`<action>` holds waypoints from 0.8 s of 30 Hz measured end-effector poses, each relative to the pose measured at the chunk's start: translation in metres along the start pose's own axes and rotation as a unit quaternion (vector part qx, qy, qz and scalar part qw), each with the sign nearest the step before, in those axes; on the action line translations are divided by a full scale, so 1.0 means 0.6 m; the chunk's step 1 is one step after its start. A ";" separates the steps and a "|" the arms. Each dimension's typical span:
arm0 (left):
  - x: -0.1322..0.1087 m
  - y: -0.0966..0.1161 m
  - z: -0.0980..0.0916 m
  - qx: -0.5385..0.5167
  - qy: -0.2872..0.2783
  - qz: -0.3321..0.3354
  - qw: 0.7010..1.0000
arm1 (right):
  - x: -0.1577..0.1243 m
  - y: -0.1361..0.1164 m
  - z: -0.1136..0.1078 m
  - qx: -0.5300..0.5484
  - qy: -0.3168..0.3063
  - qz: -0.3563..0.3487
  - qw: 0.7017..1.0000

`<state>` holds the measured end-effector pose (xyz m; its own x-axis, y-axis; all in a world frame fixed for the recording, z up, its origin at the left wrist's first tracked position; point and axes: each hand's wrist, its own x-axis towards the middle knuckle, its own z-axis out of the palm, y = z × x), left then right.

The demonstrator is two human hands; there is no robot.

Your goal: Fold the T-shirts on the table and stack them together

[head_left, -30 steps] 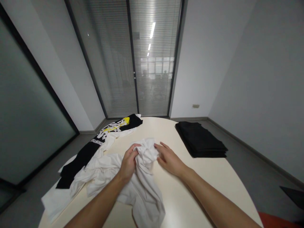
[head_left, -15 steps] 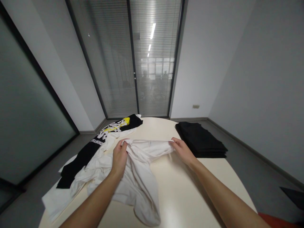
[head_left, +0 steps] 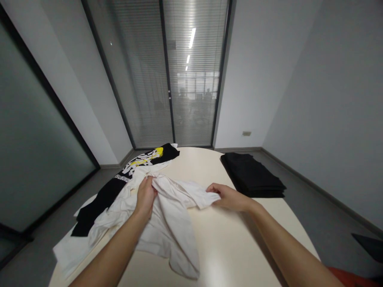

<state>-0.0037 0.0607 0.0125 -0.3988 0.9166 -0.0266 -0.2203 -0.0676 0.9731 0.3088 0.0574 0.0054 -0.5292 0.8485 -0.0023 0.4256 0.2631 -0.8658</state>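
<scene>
A rumpled white T-shirt (head_left: 176,227) lies partly on the table, its upper part raised between my hands. My left hand (head_left: 146,197) is closed round a bunched fold of it. Over on the right, my right hand (head_left: 229,198) pinches the end of what looks like a sleeve, thumb below and fingers above. The cloth between the two hands sags slightly. The lower part of the shirt spreads towards me across the table, and some of it is hidden behind my left forearm.
Along the left edge of the round cream table (head_left: 236,239) lie a black garment with a white and yellow print (head_left: 104,203) and more white cloth (head_left: 72,251). A folded black stack (head_left: 251,175) sits at the back right. Beyond stands a glass partition with blinds (head_left: 194,107).
My right hand has come lower and slightly left, and the stretched edge has slackened. My left hand has shifted a little left, still holding the shirt.
</scene>
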 end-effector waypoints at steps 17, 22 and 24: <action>-0.132 -0.041 0.031 0.463 -0.272 0.226 0.813 | 0.023 0.005 -0.032 0.261 0.366 0.064 0.891; -0.130 -0.036 0.031 0.430 -0.321 0.216 0.816 | 0.018 0.010 -0.044 0.296 0.386 0.074 0.870; -0.111 -0.026 0.028 0.379 -0.281 0.211 0.856 | 0.018 0.018 -0.051 0.291 0.389 0.072 0.871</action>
<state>0.0413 0.0075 0.0028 0.2375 0.9329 0.2707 0.5628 -0.3593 0.7444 0.3301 0.0831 0.0112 0.2536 0.9672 0.0108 -0.1183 0.0421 -0.9921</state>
